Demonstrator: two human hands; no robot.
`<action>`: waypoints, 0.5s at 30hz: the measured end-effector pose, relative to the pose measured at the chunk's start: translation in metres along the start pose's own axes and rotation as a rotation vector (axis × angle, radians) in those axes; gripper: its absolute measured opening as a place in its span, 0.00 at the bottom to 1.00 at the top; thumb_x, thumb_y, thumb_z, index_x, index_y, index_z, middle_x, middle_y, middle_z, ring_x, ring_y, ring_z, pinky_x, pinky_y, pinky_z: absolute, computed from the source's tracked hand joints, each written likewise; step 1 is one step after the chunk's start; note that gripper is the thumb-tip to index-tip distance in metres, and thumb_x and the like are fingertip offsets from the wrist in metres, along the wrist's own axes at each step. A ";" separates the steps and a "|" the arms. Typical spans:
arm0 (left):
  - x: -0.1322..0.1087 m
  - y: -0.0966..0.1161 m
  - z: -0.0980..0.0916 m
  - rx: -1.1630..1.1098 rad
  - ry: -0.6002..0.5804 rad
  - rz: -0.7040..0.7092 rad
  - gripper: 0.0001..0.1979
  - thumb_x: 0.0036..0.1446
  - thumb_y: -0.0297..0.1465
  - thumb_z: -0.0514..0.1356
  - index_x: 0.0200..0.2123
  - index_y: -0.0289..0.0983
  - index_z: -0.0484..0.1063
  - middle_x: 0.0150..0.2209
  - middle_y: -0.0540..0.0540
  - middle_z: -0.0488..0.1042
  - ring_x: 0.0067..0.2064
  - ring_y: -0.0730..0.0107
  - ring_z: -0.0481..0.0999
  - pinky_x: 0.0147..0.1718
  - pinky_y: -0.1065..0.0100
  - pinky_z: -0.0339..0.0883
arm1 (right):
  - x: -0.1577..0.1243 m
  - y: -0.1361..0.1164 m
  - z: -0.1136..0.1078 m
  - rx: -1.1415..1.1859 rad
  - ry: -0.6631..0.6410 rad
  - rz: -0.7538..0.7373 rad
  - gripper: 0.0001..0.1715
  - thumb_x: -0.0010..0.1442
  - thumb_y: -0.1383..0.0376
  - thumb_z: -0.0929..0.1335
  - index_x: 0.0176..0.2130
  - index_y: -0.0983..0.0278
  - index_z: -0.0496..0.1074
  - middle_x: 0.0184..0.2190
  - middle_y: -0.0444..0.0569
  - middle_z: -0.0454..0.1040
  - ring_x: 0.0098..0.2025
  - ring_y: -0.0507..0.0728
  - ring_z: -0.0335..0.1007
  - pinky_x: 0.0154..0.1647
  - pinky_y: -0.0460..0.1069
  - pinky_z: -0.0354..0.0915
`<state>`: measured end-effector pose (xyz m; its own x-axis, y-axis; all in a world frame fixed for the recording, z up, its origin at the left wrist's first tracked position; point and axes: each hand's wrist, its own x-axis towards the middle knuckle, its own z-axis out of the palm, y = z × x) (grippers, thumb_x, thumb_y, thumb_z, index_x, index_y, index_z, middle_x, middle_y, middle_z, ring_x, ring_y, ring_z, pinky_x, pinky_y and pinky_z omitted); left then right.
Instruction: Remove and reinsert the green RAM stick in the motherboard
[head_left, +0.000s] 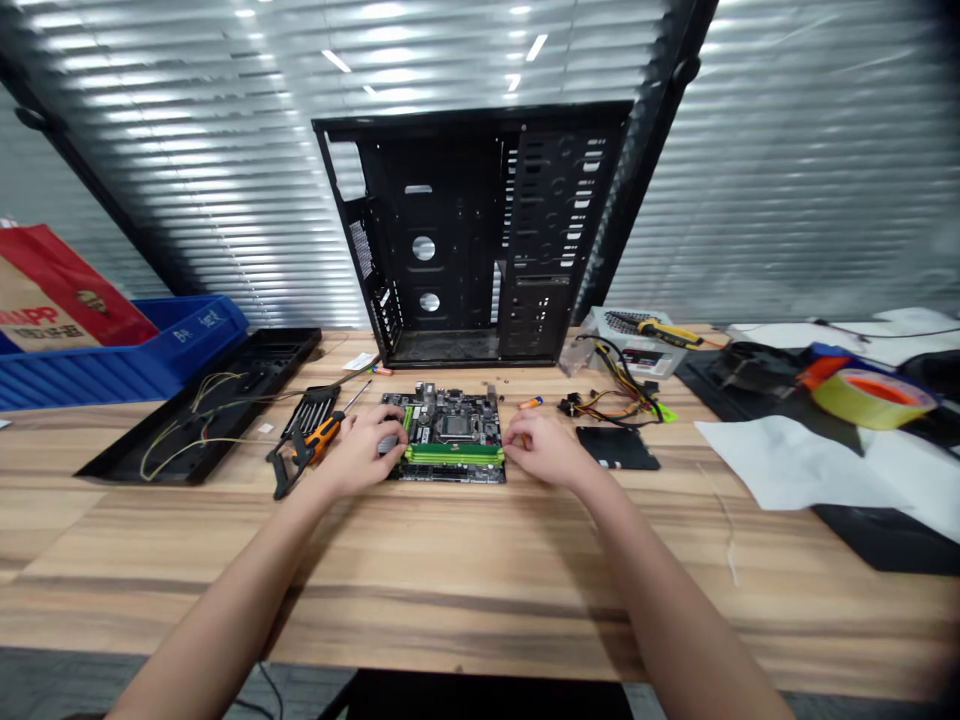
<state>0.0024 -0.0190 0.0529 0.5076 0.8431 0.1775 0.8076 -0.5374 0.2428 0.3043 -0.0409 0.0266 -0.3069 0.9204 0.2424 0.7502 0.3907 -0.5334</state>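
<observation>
A green-and-black computer motherboard [457,428] lies flat on the wooden table [480,590], directly between my hands. My left hand [360,450] curls at the board's left edge around a small grey part [388,444]. My right hand [544,448] has its fingertips at the right end of a bright green memory module [454,455], seated in the board. Left of my left hand lie an orange-handled screwdriver [319,440] and a black bit holder [311,408]. Part of the board is hidden under my fingers.
A black computer case [472,235] stands open behind the board. A black case panel [202,405] with thin wires lies left, by a blue plastic bin [135,360]. Right are power cables [615,395], a black pad [616,447], white paper [810,470] and yellow tape [874,398].
</observation>
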 end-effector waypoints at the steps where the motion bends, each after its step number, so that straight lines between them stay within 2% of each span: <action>1: 0.000 0.000 0.000 0.001 0.000 0.000 0.09 0.57 0.35 0.53 0.33 0.41 0.72 0.54 0.43 0.67 0.57 0.53 0.64 0.52 0.46 0.54 | 0.000 0.000 0.000 0.003 0.000 0.001 0.06 0.52 0.71 0.68 0.27 0.64 0.76 0.26 0.45 0.69 0.28 0.51 0.63 0.33 0.46 0.60; 15: 0.000 0.000 0.001 -0.002 0.000 0.007 0.10 0.58 0.36 0.53 0.33 0.41 0.73 0.55 0.43 0.67 0.57 0.53 0.64 0.52 0.47 0.55 | -0.001 0.002 0.001 0.019 0.011 -0.009 0.05 0.52 0.71 0.68 0.27 0.64 0.76 0.27 0.45 0.69 0.28 0.51 0.64 0.33 0.46 0.60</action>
<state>0.0023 -0.0193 0.0521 0.5134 0.8391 0.1796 0.8032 -0.5436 0.2436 0.3051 -0.0408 0.0249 -0.3067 0.9167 0.2560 0.7364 0.3990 -0.5464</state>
